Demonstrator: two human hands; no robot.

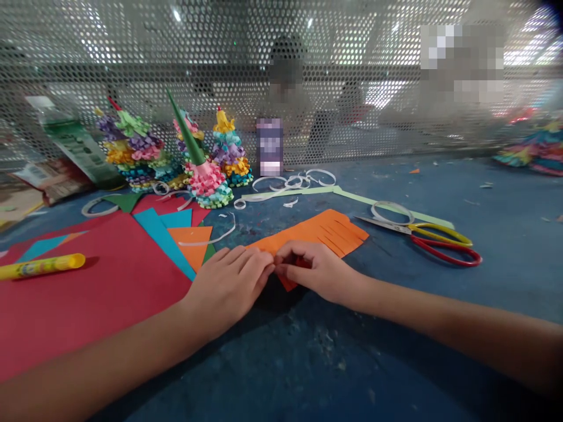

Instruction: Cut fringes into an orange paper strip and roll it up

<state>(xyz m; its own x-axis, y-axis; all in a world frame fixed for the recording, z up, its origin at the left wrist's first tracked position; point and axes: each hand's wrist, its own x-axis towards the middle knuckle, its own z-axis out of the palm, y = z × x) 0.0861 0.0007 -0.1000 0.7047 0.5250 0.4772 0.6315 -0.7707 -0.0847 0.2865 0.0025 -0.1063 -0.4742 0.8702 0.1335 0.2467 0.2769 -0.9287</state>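
Note:
An orange paper sheet (323, 231), cut into a fringe of strips along its far edge, lies on the blue table (396, 305). My left hand (229, 284) rests on the sheet's near left end, fingers together and pressing down. My right hand (314, 269) meets it fingertip to fingertip and pinches the near edge of the orange paper, fingers curled. The paper under both hands is mostly hidden.
Scissors (422, 237) with yellow and red handles lie right of the sheet. A large red sheet (88, 287), teal and orange scraps and a yellow glue stick (41, 265) lie at left. Paper cone trees (206, 176) stand in front of a perforated metal screen. White paper curls (290, 183) lie behind.

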